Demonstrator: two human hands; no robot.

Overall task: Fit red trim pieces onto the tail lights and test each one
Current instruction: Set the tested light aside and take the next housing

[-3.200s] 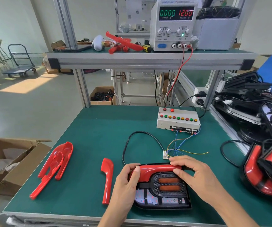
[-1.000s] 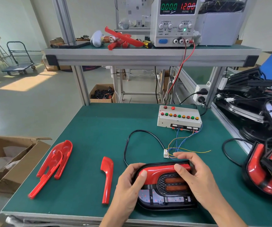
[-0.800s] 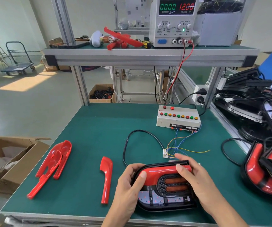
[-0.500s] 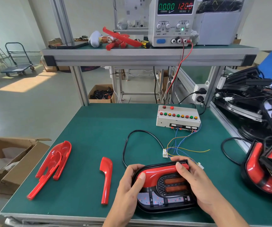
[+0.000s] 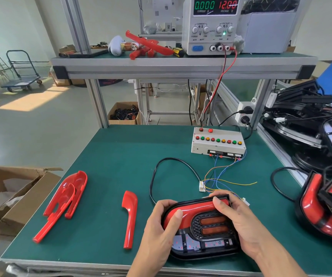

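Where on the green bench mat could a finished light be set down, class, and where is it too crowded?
Bare mat lies between the white button box and the paired red trim shells at far left. A narrower strip runs between those shells and the single red trim piece. Crowded: the loose coloured wires and the right edge by the piled red-and-black tail lights.

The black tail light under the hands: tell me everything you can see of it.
The black tail light lies face up at the green bench's near edge. Its rounded black housing carries a glossy red trim piece along the top, a honeycomb grille around two unlit orange bars, and a shiny strip below. The left hand grips its left end, thumb on the trim; the right hand grips the right end.
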